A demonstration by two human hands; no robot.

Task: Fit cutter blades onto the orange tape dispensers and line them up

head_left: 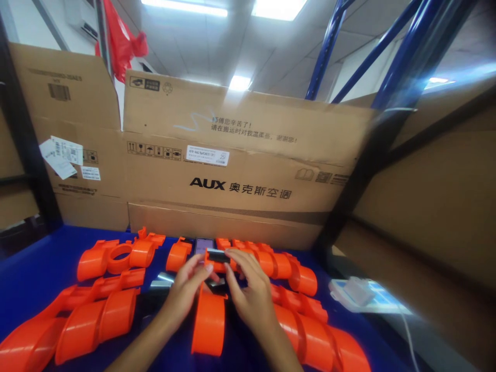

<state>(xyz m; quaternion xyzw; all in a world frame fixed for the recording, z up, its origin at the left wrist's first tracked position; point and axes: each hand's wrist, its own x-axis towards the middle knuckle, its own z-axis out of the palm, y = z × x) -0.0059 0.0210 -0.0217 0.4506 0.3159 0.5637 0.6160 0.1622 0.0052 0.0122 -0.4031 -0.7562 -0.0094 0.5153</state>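
Note:
Both my hands are raised over the middle of the blue surface, around an orange plastic part (210, 323) with a wide round ring at its lower end. Its upper end appears to carry a black insert (219, 257) with a pale strip along the edge. My left hand (190, 279) pinches the left side of that end between thumb and fingers. On the right side, my right hand (248, 274) grips with fingers over the top and thumb below. Silvery and dark strips (165, 279) lie beside my left wrist, partly hidden.
Several similar orange parts (116, 312) lie in rows at left, with more orange parts (306, 330) at right. A phone (204, 245) lies behind my hands. A cardboard panel (232, 170) closes the back. A white power strip (364, 294) with a cable is at right.

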